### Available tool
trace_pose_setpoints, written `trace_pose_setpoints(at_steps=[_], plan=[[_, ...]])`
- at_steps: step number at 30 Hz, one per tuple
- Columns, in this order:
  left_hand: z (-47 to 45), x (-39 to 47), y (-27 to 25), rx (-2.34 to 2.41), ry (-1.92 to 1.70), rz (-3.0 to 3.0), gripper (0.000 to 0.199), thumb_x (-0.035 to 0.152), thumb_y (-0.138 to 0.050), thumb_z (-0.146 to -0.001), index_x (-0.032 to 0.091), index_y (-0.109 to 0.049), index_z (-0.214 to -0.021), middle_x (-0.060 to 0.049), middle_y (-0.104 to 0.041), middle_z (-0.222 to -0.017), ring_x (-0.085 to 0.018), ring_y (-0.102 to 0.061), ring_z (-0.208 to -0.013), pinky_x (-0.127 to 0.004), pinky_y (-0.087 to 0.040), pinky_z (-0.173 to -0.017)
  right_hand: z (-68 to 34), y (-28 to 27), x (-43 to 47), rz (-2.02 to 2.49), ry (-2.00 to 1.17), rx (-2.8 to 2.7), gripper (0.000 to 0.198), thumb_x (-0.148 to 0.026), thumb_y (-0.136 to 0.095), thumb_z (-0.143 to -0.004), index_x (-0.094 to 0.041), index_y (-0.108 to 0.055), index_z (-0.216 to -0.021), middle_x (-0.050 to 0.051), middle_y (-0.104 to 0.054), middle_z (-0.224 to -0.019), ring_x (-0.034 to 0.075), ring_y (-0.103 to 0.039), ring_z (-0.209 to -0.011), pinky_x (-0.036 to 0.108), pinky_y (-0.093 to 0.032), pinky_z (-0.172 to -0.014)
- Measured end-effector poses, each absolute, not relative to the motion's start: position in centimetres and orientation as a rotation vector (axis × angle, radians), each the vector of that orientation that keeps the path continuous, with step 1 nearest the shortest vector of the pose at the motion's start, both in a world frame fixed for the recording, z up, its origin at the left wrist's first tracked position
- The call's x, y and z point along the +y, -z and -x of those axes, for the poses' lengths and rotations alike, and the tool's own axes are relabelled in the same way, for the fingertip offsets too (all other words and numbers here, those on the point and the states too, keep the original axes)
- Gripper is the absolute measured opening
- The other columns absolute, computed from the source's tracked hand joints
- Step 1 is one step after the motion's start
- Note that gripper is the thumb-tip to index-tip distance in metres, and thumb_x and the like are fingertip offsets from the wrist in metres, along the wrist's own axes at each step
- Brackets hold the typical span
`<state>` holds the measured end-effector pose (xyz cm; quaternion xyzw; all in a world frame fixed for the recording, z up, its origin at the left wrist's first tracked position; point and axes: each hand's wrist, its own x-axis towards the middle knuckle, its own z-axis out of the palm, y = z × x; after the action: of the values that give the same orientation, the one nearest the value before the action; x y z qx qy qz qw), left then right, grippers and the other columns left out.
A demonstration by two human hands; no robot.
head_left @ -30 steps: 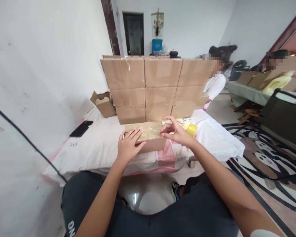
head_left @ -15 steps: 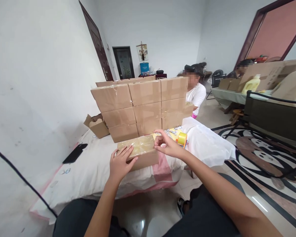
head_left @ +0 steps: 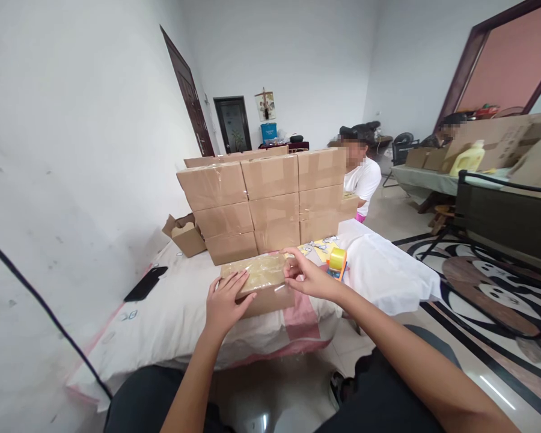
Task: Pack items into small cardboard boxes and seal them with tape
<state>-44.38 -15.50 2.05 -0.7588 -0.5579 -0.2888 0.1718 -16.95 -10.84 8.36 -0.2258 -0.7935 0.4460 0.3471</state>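
Note:
A cardboard box [head_left: 270, 302] lies on the cloth-covered surface in front of me, with shiny clear tape [head_left: 265, 266] across its top. My left hand [head_left: 228, 297] rests on the box's left part, fingers lying flat on the lid and thumb along the near edge. At the right end, my right hand [head_left: 309, 278] is closed, thumb and fingertips curled together against the box's upper edge. Whatever is between those fingertips is too small to make out. Just beyond the right hand sits a roll of yellow tape [head_left: 338, 258] in an orange and blue dispenser.
Stacked cardboard boxes [head_left: 270, 207] stand behind the box. An opened carton [head_left: 187, 237] and a black phone-like object [head_left: 146, 284] are at left. A person in a white shirt [head_left: 365, 180] is behind the stack; another sits farther right. A dark chair [head_left: 505, 210] stands at right.
The view has shifted slightly, so everything appears a little lower and farther right. Both hands stay at the box; the right fingertips remain curled at its right end.

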Motion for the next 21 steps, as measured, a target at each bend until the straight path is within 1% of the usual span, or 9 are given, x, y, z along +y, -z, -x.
trace_pose_setpoints(at_steps=[4,11,21], plan=[[44.3,-15.58,-2.17,-1.598,0.829,2.156,0.045,0.048,-0.057,-0.093,0.032,-0.06,-0.135,-0.006,-0.062,-0.139,-0.029,-0.058,-0.129,-0.05,-0.035,-0.111,17.01,-8.19,-10.89,0.585,-1.144,-2.081,0.065,-0.011,-0.06,-0.082,-0.03,-0.031,-0.138,-0.003,-0.05,-0.09,0.011,-0.056,-0.072,0.025,-0.042,-0.063],[44.37,-15.54,-2.03,-1.607,0.825,2.16,0.045,0.048,-0.057,-0.093,0.032,-0.06,-0.135,-0.005,-0.061,-0.14,-0.03,-0.058,-0.13,-0.051,-0.034,-0.111,16.86,-8.33,-11.25,0.63,-1.067,-2.155,0.064,-0.011,-0.057,-0.084,-0.031,-0.031,-0.139,-0.004,-0.049,-0.09,0.007,-0.046,-0.059,0.023,-0.037,-0.058],[44.26,-15.64,-2.29,-1.605,0.814,2.164,0.045,0.047,-0.057,-0.093,0.03,-0.061,-0.134,-0.006,-0.061,-0.14,-0.029,-0.057,-0.131,-0.05,-0.035,-0.111,16.39,-8.25,-11.43,0.63,-1.018,-2.193,0.063,-0.013,-0.056,-0.086,-0.03,-0.029,-0.141,-0.003,-0.05,-0.092,0.006,-0.045,-0.059,0.022,-0.037,-0.057]])
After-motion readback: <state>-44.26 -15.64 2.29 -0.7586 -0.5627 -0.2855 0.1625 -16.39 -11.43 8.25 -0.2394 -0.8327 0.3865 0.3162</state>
